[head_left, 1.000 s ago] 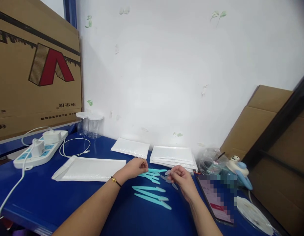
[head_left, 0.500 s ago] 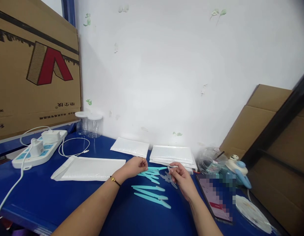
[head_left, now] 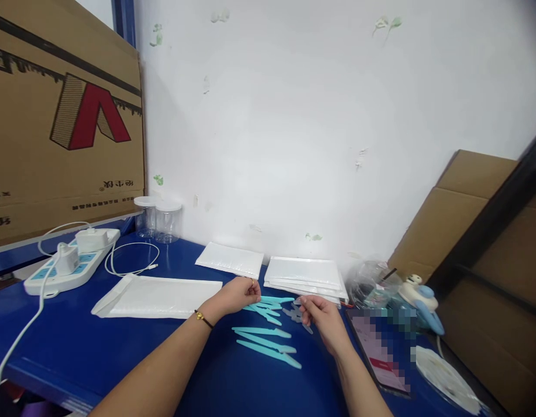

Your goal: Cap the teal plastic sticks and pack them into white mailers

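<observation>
My left hand (head_left: 244, 292) is closed in a pinch on the handle end of a teal eyebrow razor (head_left: 276, 299), held level over a small pile of similar razors (head_left: 268, 315). Close to that razor's tip is my right hand (head_left: 320, 315), its thumb and fingers pinched together on what looks like a small translucent blade cap (head_left: 297, 301). More translucent caps (head_left: 296, 314) lie on the table under and beside my right fingers. Nearer to me, three teal razors (head_left: 268, 347) lie side by side, their heads pointing right.
White padded envelopes (head_left: 157, 298) lie on the blue table (head_left: 233, 388), with a stack (head_left: 303, 272) by the wall. A power strip (head_left: 72, 263), cable and lidded clear jars (head_left: 167, 223) stand left. A phone (head_left: 378, 350), plastic bag (head_left: 372, 284) and round white dish (head_left: 445, 379) are right.
My right hand has shifted slightly, its fingers closing in more by the caps. The left hand keeps its pinch on the razor in about the same place.
</observation>
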### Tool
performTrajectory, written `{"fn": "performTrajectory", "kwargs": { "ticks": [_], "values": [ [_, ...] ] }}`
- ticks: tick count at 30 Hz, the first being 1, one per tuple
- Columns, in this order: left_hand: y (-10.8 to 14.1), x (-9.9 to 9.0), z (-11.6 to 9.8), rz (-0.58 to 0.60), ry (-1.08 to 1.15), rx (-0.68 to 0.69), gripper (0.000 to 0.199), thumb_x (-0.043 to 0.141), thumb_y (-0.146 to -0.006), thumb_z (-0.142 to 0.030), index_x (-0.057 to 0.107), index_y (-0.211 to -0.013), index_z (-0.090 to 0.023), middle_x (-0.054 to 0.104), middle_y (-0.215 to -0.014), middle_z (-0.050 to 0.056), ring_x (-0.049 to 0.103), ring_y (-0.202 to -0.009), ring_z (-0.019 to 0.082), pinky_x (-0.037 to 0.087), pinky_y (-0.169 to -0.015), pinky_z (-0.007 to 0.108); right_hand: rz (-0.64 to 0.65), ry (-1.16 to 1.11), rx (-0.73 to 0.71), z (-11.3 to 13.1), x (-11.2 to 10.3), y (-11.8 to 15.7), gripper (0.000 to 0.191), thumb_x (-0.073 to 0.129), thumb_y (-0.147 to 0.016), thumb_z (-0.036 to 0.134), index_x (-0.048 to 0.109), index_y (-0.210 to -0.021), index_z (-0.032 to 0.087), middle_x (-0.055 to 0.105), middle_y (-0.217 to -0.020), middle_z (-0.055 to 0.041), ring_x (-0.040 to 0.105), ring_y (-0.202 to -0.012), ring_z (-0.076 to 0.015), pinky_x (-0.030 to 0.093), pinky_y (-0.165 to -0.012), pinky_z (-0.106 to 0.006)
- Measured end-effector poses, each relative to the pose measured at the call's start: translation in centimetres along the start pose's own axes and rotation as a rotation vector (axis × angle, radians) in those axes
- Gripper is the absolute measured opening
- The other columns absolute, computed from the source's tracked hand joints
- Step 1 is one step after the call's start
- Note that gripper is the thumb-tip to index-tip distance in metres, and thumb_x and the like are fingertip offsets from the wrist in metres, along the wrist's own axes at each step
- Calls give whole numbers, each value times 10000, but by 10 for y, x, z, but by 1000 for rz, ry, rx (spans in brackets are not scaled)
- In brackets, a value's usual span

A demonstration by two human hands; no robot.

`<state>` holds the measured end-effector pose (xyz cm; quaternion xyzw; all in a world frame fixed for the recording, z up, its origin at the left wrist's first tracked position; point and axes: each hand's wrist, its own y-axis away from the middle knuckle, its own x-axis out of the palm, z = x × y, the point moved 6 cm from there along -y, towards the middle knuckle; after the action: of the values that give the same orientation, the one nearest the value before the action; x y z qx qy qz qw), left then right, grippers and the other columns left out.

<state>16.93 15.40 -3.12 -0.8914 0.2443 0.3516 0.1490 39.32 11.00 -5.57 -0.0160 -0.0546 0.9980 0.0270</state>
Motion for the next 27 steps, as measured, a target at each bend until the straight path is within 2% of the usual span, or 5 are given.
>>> {"fn": "performTrajectory", "kwargs": {
  "ticks": [13, 17, 20, 22, 27],
  "values": [
    [1, 8, -11, 44, 11, 81, 155, 588, -716, -302, 636, -758, -161, 598, -689, -5, 527, -635, 113, 383, -562, 183, 163, 99, -7, 1, 23, 6, 349, 630, -751, 474, 665, -804, 131, 616, -586, -14, 522, -459, -103, 388, -456, -216],
    [5, 15, -11, 149, 20, 80, 154, 615, -696, -301, 651, -765, -168, 609, -675, -11, 543, -623, 111, 384, -541, 176, 248, 222, 45, 0, 26, 10, 363, 607, -748, 499, 641, -717, 138, 623, -585, -11, 489, -403, -87, 341, -414, -206],
    [11, 22, -10, 306, -11, 57, 167, 637, -682, -328, 667, -765, -186, 624, -669, -14, 562, -622, 118, 385, -521, 176, 264, 440, 47, 2, 14, 10, 355, 582, -756, 484, 634, -665, 145, 566, -488, 23, 420, -338, -73, 279, -389, -206],
    [14, 23, -9, 342, -56, 37, 185, 647, -675, -356, 674, -775, -202, 631, -684, -15, 570, -628, 125, 378, -508, 182, 148, 592, 3, 8, -5, 6, 322, 556, -766, 449, 644, -677, 152, 559, -480, 26, 422, -353, -83, 291, -406, -215],
    [8, 6, -8, 69, -266, 63, 197, 655, -681, -325, 666, -865, -255, 614, -828, -12, 565, -750, 148, 371, -579, 208, 20, 859, -30, 8, -36, 2, 167, 602, -680, 313, 660, -636, 163, 647, -604, -20, 556, -572, -151, 370, -522, -229]
  ]
}}
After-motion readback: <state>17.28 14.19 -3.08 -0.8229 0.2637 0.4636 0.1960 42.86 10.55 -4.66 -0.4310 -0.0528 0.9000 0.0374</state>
